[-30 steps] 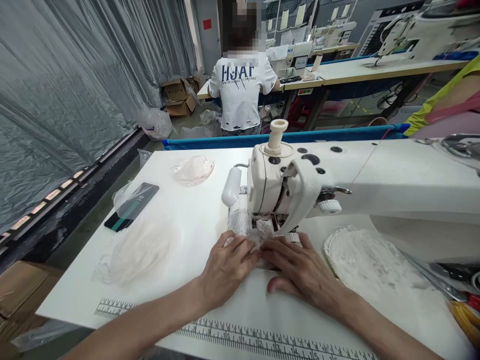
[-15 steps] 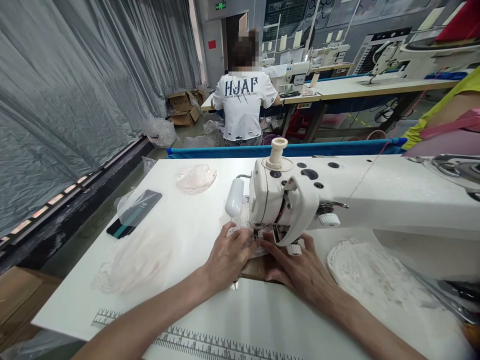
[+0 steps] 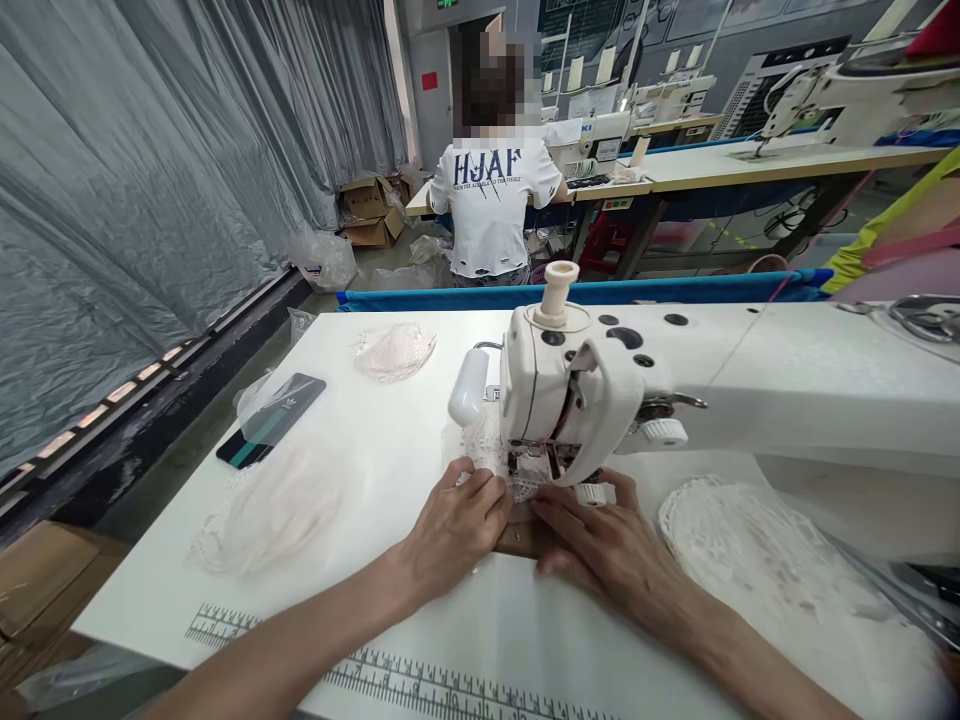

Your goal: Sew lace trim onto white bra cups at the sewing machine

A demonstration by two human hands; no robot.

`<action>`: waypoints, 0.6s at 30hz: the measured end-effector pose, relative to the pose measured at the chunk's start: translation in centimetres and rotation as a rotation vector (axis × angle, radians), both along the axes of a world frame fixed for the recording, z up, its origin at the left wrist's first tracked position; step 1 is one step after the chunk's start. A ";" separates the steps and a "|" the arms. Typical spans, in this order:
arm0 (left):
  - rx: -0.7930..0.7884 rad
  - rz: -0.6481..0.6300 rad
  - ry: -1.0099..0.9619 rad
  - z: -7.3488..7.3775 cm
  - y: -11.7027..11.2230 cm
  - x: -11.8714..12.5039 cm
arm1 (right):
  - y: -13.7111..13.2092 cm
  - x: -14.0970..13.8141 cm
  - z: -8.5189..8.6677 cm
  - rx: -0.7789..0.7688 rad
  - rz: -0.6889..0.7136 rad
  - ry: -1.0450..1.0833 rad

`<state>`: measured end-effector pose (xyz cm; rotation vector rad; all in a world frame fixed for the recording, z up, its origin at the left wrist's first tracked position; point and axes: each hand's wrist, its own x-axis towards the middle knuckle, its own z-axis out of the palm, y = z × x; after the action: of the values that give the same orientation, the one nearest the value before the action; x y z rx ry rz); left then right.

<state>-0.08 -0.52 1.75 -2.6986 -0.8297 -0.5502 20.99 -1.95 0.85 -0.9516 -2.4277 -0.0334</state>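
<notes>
White lace fabric [image 3: 484, 437] lies under the needle end of a white sewing machine [image 3: 570, 385], running toward me past the presser foot. Left of the needle, my left hand [image 3: 461, 520] is closed, its curled fingers pinching the lace edge. On the other side my right hand [image 3: 592, 530] rests with fingers stretched out on the lace and thumb apart; its fingertips are partly hidden by the machine head. A brown plate [image 3: 525, 540] shows between the hands. To the right lies a pile of white lace pieces [image 3: 757, 560].
Pale lace pieces [image 3: 394, 352] and another sheer heap [image 3: 277, 510] lie on the left of the table. A phone [image 3: 274, 420] is near the left edge. Scissors [image 3: 892, 590] lie at right. A printed ruler [image 3: 450, 690] runs along the front. A person [image 3: 491, 200] sits ahead.
My left hand's fingers have drawn back slightly from the needle and curled more. More lace shows between the hands. The view has shifted slightly.
</notes>
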 end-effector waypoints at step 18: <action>-0.075 0.100 -0.004 -0.4 0.5 -0.1 | 0.4 -0.1 -0.3 0.044 -0.110 0.031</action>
<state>-0.23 -0.07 1.36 -2.7048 -0.9995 -0.5120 20.86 -1.59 0.57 -1.0574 -2.3343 -0.1105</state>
